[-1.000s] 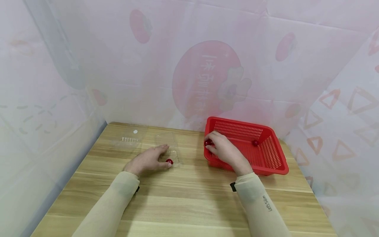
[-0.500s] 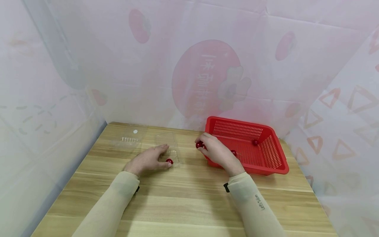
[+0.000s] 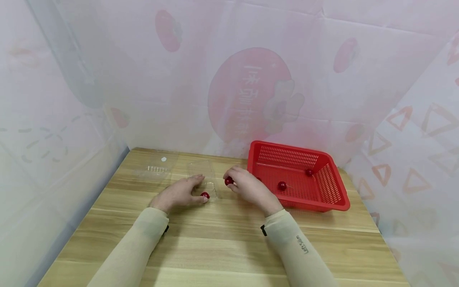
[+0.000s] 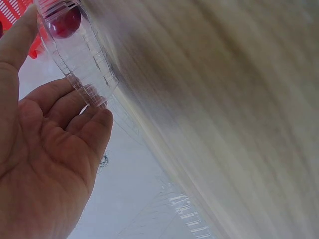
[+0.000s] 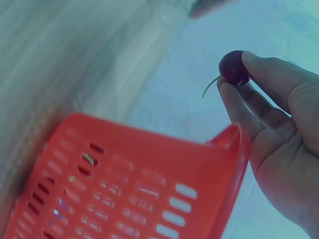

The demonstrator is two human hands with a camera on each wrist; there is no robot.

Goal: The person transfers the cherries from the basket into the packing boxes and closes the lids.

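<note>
My left hand (image 3: 181, 193) holds a small clear plastic box (image 4: 84, 59) by its sides, thumb at one side and fingertips at the other. A dark red cherry (image 4: 65, 22) lies inside that box, near the thumb. Between the box and the red basket (image 3: 297, 148), my right hand (image 3: 247, 187) pinches another cherry (image 5: 234, 67) with thumb and fingers. Its green stem hangs free in the right wrist view. Inside the basket lie a cherry (image 3: 282, 185) near the middle and one (image 3: 309, 172) at the far right. A third is mostly hidden behind my right hand.
A second clear plastic container (image 3: 155, 167) rests at the back left of the wooden table (image 3: 208, 247). Printed cloth walls (image 3: 186, 99) stand behind the table and along both sides.
My right hand has moved left from the basket's left rim toward the clear box, carrying the cherry. Cherries it covered in the basket now show. The left hand stays still.
</note>
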